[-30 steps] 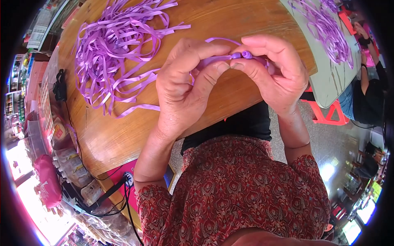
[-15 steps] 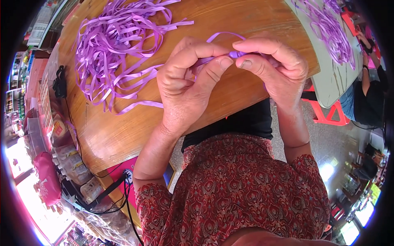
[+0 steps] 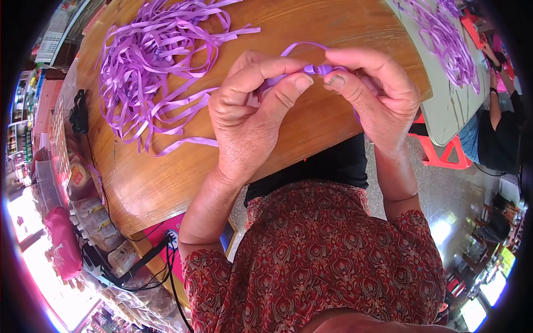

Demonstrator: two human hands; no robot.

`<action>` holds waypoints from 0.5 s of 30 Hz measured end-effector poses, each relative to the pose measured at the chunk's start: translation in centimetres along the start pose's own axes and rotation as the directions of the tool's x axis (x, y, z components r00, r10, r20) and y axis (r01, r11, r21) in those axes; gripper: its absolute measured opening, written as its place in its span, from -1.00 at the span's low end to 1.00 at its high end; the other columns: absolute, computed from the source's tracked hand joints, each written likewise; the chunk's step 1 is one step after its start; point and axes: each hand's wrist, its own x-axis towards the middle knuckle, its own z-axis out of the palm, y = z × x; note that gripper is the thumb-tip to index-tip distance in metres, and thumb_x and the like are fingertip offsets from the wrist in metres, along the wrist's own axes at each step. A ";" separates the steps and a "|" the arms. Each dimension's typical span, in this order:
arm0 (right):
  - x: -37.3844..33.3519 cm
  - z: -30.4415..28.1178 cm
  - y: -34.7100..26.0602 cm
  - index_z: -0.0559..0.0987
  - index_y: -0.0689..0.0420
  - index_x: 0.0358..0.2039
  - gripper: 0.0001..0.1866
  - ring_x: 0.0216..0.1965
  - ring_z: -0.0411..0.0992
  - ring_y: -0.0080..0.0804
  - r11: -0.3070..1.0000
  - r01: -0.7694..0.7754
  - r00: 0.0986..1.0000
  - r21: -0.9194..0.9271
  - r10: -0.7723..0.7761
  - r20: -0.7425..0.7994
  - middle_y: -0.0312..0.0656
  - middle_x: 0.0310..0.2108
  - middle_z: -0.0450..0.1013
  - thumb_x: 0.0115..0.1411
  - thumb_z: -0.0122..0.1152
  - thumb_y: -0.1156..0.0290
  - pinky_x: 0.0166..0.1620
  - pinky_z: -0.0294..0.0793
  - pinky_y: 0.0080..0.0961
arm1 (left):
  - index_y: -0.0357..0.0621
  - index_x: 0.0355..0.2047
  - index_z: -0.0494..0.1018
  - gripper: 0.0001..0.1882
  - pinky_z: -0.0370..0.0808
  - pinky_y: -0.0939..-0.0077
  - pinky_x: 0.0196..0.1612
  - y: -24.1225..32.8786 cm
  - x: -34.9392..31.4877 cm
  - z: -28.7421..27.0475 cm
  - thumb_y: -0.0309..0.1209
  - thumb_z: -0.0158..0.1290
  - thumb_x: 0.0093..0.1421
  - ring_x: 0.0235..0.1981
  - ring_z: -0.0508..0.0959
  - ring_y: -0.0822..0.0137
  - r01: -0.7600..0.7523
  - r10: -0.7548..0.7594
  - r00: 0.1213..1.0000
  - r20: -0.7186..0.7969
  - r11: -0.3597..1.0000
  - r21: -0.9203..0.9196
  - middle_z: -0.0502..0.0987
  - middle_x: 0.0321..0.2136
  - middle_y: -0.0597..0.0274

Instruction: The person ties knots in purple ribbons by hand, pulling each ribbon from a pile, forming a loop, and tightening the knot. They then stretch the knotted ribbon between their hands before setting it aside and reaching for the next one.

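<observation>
Between my two hands, over the wooden table (image 3: pixel 149 186), is a small purple plastic clasp (image 3: pixel 317 70) on a purple ribbon lanyard (image 3: pixel 300 44). My left hand (image 3: pixel 250 108) pinches the clasp's left piece between thumb and forefinger. With the same kind of pinch, my right hand (image 3: pixel 380 97) grips the right piece. The two pieces sit end to end; whether they are fully joined I cannot tell. The ribbon arches up behind the fingers, and part of it is hidden by my hands. A tangled heap of purple ribbon lanyards (image 3: pixel 152 64) lies left of my left hand.
At the right, a pale table (image 3: pixel 444 114) carries another heap of purple lanyards (image 3: pixel 447 47), with a person's arm (image 3: pixel 496 111) beyond it. A red plastic stool (image 3: pixel 448 155) stands below. Black cables (image 3: pixel 130 286) and packaged goods (image 3: pixel 91 219) crowd the left side.
My fingertips have drawn slightly apart, so more of the clasp shows between them. Both hands keep their pinch, and the lanyard heap lies as before.
</observation>
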 end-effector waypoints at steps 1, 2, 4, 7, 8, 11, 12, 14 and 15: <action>0.0 -0.2 0.1 0.53 0.31 -0.23 -0.75 -0.28 0.45 -0.55 1.000 0.000 1.000 -0.002 0.000 -0.002 -0.13 -0.29 0.48 0.03 0.17 0.74 -0.22 0.46 -0.69 | -0.20 -0.33 0.55 -0.82 0.21 0.75 -0.46 0.1 0.0 0.0 -0.63 0.18 0.01 -0.52 0.27 0.59 -0.005 0.005 1.000 0.003 1.000 0.025 0.39 -0.53 0.40; 0.0 -0.4 0.3 0.53 0.31 -0.25 -0.76 -0.28 0.45 -0.53 0.998 0.049 0.998 -0.035 -0.047 0.031 -0.12 -0.29 0.47 0.02 0.17 0.75 -0.21 0.46 -0.68 | -0.20 -0.33 0.55 -0.82 0.21 0.75 -0.46 0.1 0.0 0.1 -0.63 0.18 0.01 -0.52 0.27 0.59 -0.010 0.009 1.000 0.006 0.999 0.050 0.39 -0.53 0.40; 0.2 -0.7 0.5 0.53 0.31 -0.27 -0.77 -0.27 0.45 -0.51 0.993 0.099 0.993 -0.067 -0.094 0.064 -0.11 -0.29 0.47 0.01 0.17 0.76 -0.21 0.46 -0.66 | -0.20 -0.32 0.55 -0.81 0.21 0.75 -0.47 -0.1 0.0 0.0 -0.63 0.18 0.01 -0.53 0.27 0.59 -0.014 0.013 1.000 0.011 0.998 0.055 0.39 -0.53 0.40; 0.4 -0.9 0.5 0.53 0.32 -0.28 -0.77 -0.26 0.44 -0.47 0.988 0.130 0.987 -0.086 -0.121 0.101 -0.08 -0.29 0.45 0.00 0.16 0.78 -0.20 0.47 -0.64 | -0.20 -0.32 0.55 -0.81 0.20 0.75 -0.47 0.1 0.0 0.0 -0.63 0.18 0.01 -0.53 0.26 0.59 -0.026 0.025 0.999 0.021 0.997 0.069 0.37 -0.54 0.41; 0.4 -0.8 0.4 0.53 0.32 -0.29 -0.77 -0.26 0.43 -0.46 0.990 0.119 0.989 -0.081 -0.111 0.096 -0.08 -0.29 0.44 0.00 0.16 0.78 -0.21 0.47 -0.64 | -0.21 -0.32 0.55 -0.81 0.20 0.75 -0.47 0.2 0.0 0.0 -0.63 0.18 0.01 -0.53 0.26 0.59 -0.033 0.031 0.999 0.029 0.997 0.077 0.37 -0.55 0.41; 0.5 -0.8 0.2 0.53 0.32 -0.29 -0.78 -0.26 0.43 -0.45 0.992 0.108 0.990 -0.068 -0.101 0.098 -0.07 -0.29 0.44 0.00 0.16 0.77 -0.21 0.47 -0.64 | -0.21 -0.31 0.55 -0.80 0.20 0.74 -0.47 0.2 -0.1 0.2 -0.63 0.18 0.00 -0.53 0.26 0.59 -0.041 0.040 0.999 0.019 0.998 0.050 0.35 -0.56 0.42; 0.5 -0.8 0.2 0.53 0.32 -0.30 -0.79 -0.26 0.43 -0.45 0.993 0.106 0.990 -0.061 -0.099 0.104 -0.07 -0.29 0.44 0.00 0.16 0.77 -0.21 0.47 -0.64 | -0.21 -0.31 0.55 -0.80 0.20 0.74 -0.47 0.3 -0.1 0.2 -0.63 0.18 0.00 -0.53 0.26 0.59 -0.042 0.042 0.999 0.017 0.998 0.050 0.35 -0.56 0.42; 0.5 -0.7 0.0 0.53 0.32 -0.30 -0.79 -0.27 0.43 -0.45 0.993 0.102 0.989 -0.065 -0.095 0.111 -0.07 -0.29 0.44 0.00 0.16 0.77 -0.21 0.47 -0.64 | -0.20 -0.33 0.56 -0.80 0.19 0.74 -0.47 0.5 -0.1 0.2 -0.64 0.19 -0.02 -0.54 0.26 0.59 -0.040 0.038 0.999 0.023 0.996 0.082 0.34 -0.57 0.43; 0.5 -0.7 0.0 0.53 0.32 -0.30 -0.79 -0.27 0.43 -0.45 0.993 0.099 0.989 -0.069 -0.090 0.116 -0.07 -0.29 0.44 0.00 0.16 0.76 -0.21 0.47 -0.64 | -0.20 -0.33 0.56 -0.80 0.19 0.74 -0.47 0.6 -0.1 0.1 -0.64 0.19 -0.02 -0.54 0.26 0.59 -0.040 0.038 0.999 0.021 0.996 0.082 0.34 -0.57 0.43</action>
